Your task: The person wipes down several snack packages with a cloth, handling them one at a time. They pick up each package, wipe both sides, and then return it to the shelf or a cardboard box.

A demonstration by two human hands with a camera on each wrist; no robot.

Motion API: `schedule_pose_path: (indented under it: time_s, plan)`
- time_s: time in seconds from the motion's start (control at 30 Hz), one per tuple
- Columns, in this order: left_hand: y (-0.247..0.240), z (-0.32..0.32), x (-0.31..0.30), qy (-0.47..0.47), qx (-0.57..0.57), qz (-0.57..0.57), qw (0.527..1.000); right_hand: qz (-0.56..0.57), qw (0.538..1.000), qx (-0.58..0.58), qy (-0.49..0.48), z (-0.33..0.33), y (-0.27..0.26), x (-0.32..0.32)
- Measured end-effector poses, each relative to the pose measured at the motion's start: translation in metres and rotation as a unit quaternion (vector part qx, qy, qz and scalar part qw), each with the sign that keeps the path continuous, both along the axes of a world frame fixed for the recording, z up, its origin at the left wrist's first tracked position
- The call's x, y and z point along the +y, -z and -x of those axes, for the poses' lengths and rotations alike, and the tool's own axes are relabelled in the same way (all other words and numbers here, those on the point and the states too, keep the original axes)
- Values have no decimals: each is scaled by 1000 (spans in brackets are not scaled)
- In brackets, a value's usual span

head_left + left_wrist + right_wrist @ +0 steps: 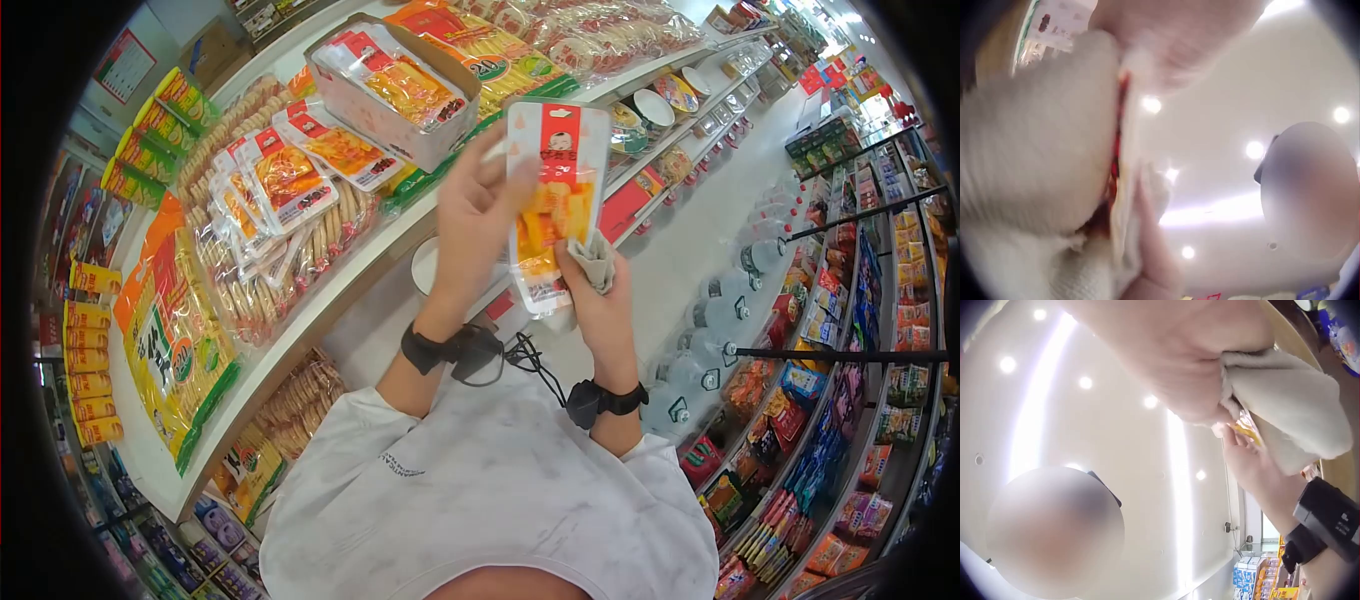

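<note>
In the head view, an upright snack packet (558, 205), white and red with orange food pictured on it, is in front of the person's chest. The right hand (603, 310) pinches its lower right edge together with a folded grey-beige cloth (593, 264), thumb in front. In the left wrist view the cloth (1035, 137) lies broad against one face of the packet. The left hand (478, 215) is at the packet's left side, its blurred, loosely bent fingers overlapping the front. From the right wrist, the left hand (1254, 459) shows beside the packet's yellow edge.
On the white shelf at left stands an open box (390, 140) of similar packets. Loose packets (285, 180) lie beside it on bagged snacks, near yellow-green canisters (160, 130). Large water bottles (700, 345) line the floor at right, before racks of bagged snacks (790, 400).
</note>
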State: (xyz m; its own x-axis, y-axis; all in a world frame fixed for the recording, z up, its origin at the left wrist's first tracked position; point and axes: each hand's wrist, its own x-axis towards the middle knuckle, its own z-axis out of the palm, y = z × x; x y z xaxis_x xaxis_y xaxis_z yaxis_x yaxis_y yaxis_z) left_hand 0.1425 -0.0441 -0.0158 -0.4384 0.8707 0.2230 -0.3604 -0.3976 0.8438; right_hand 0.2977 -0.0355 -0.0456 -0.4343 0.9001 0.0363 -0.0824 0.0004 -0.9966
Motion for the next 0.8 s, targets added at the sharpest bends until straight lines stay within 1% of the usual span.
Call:
schedule_pose_path:
  time_s: [0.1, 0.13, 0.17, 0.2, 0.23, 0.27, 0.33, 0.37, 0.4, 0.43, 0.47, 0.5, 0.53, 0.6, 0.7, 0.73, 0.8]
  plan:
    - [8, -23, -3, 33, -60, 1, 998, -22, 999, -33, 8, -1, 1, 4]
    - [3, -23, -5, 22, -47, -12, 999, -23, 999, -44, 12, -1, -3, 2]
    - [4, -22, -5, 21, -77, -22, 997, -24, 998, -56, 18, -2, -6, 2]
    - [4, -20, -4, 22, -107, -32, 994, -27, 994, -22, 103, -1, -8, 3]
    - [4, -18, -3, 24, -136, -43, 989, -30, 982, 11, 187, 1, -9, 5]
    - [1, -15, -1, 16, -137, -39, 990, -32, 962, 44, 269, 1, -10, 6]
    - [0, -13, -1, 62, -142, -35, 987, -13, 979, -7, 205, -4, 1, -1]
    - [0, -13, 0, 87, -143, -33, 985, -97, 982, -39, 157, 1, 4, -5]
    - [7, -18, 1, 84, -88, -33, 992, -185, 974, -62, 113, 7, 7, -9]
    - [18, -24, 3, 83, -33, -32, 996, -269, 958, -74, 72, 14, 6, -14]
    - [24, -30, 3, 82, 23, -32, 996, -339, 936, -70, 60, 23, -3, -14]
    - [22, -31, 0, 100, 31, -38, 994, -407, 910, -68, 48, 28, -11, -10]
    - [18, -32, -4, 117, 38, -46, 991, -417, 904, -65, 61, 28, -15, -1]
    - [8, -34, -11, 149, 46, -19, 988, -436, 894, -58, 81, 23, -19, 19]
    - [-5, -34, -16, 204, 76, 68, 974, -441, 889, -108, 63, 20, -19, 43]
    - [-5, -32, -16, 223, 101, 86, 966, -415, 901, -110, 60, 18, -22, 47]
    - [-1, -35, -16, 232, 107, 94, 962, -350, 926, -142, 10, 9, -30, 60]
